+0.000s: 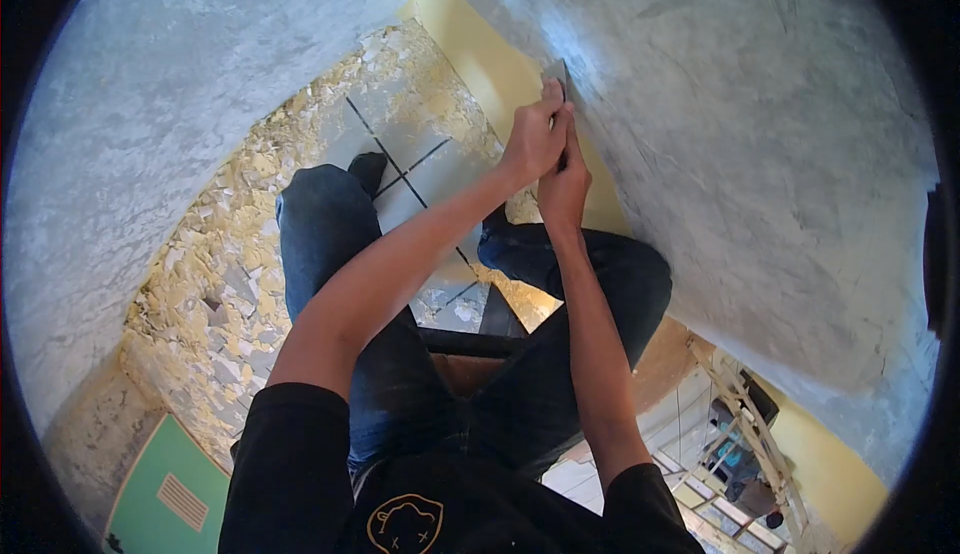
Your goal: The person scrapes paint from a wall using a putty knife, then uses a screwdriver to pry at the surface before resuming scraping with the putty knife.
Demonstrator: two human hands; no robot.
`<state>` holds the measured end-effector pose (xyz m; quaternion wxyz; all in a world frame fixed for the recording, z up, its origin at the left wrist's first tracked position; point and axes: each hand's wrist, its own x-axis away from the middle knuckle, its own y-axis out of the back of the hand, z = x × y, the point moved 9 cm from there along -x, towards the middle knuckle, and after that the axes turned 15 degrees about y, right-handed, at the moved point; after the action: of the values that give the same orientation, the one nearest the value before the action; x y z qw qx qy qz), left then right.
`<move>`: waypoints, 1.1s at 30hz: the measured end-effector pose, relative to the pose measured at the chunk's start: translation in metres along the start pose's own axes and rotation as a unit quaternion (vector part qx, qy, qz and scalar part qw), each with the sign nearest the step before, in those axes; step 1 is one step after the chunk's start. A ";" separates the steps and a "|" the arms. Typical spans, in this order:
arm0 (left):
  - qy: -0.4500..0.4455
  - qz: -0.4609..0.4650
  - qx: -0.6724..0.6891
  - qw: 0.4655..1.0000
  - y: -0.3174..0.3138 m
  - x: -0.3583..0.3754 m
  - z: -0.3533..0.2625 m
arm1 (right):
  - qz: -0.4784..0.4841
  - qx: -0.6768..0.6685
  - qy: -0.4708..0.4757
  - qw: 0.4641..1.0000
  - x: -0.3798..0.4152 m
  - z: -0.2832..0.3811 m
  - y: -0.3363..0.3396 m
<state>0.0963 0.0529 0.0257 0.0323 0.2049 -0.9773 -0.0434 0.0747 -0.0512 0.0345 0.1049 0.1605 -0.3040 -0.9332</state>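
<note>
Both of my hands are together on a scraper [559, 71], its flat metal blade against the wall where grey surface meets yellow paint. My left hand [537, 139] is closed near the blade end, fingers pressed at the tool. Just beside and below it, my right hand [566, 186] is wrapped round the dark handle, most of which is hidden. The yellow paint [480, 44] forms a strip low on the wall, below the bare grey wall [740, 134].
Paint flakes [215, 284] cover much of the tiled floor [420, 169] on the left. A green panel [165, 484] lies at bottom left. At bottom right are a wooden ladder [765, 444] and a person [750, 497]. Another grey wall [180, 84] rises at left.
</note>
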 end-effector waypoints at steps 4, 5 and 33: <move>0.014 -0.041 0.034 0.999 0.003 0.004 -0.011 | -0.003 -0.007 0.033 0.999 0.000 0.010 0.003; -0.037 -0.070 0.045 0.996 0.007 0.009 -0.017 | -0.030 -0.003 0.059 0.998 0.003 0.010 0.006; -0.011 -0.040 0.013 0.999 0.014 -0.012 -0.004 | -0.010 -0.020 0.039 0.999 -0.013 0.006 -0.013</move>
<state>0.1019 0.0705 0.0304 0.0174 0.2441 -0.9690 -0.0345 0.0836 -0.0334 0.0345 0.1103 0.1979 -0.2796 -0.9330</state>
